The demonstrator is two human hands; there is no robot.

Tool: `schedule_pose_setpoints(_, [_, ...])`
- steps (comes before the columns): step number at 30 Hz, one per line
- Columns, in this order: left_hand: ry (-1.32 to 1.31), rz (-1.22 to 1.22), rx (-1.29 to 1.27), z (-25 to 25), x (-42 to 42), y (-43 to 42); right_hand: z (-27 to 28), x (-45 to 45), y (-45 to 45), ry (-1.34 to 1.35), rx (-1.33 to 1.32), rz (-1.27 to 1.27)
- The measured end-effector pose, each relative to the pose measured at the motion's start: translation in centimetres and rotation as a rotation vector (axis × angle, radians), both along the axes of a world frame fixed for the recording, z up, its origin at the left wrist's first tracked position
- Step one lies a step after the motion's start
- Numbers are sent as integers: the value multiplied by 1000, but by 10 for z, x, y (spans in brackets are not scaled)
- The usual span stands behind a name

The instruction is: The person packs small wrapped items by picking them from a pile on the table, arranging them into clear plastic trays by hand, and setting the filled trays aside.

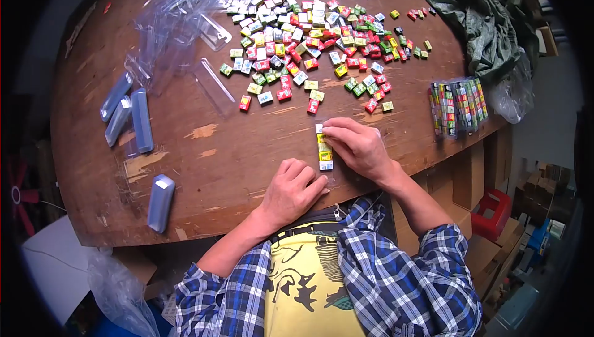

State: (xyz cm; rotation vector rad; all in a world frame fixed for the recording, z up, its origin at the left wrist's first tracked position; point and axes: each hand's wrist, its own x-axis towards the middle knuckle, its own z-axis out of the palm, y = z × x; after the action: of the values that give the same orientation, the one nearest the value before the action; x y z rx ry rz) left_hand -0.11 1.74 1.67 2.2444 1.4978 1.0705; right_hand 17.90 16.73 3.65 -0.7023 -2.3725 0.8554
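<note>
In front of me on the table stands a short row of small wrapped blocks, yellow in the middle and white at both ends, lined up end to end. They look like wrapped sweets; a clear sleeve around or under them is hard to make out. My right hand is closed, with thumb and fingertips pinched at the far end of the row, against a white block. My left hand rests closed by the row's near end, fingers curled and thumb pointing toward it. Whatever it grips is hidden.
A big pile of loose wrapped blocks spreads over the far table. Clear plastic sleeves lie behind left, stacked clear trays at left. Filled packs sit at the right edge beside a green sheet.
</note>
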Motion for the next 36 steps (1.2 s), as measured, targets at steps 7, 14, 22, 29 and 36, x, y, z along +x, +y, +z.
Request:
schedule_pose_setpoints(7, [3,-10,-28,3,-1,-1,-4,13,7,22,45,-47])
schedule_pose_setpoints(14, [7,-14,-28,4,-2,-1,3,31,50,-30,134,-272])
schedule_pose_setpoints(22, [-6,-8,-31,3,-2,-2,8,33,114,-52,230,-371])
schedule_pose_setpoints(29, [2,-11,-33,3,-2,0,-8,58,218,-116,431,-616])
schedule_pose_setpoints(36, [-9,-9,-43,2,-3,1,-7,66,272,-336,199,-328])
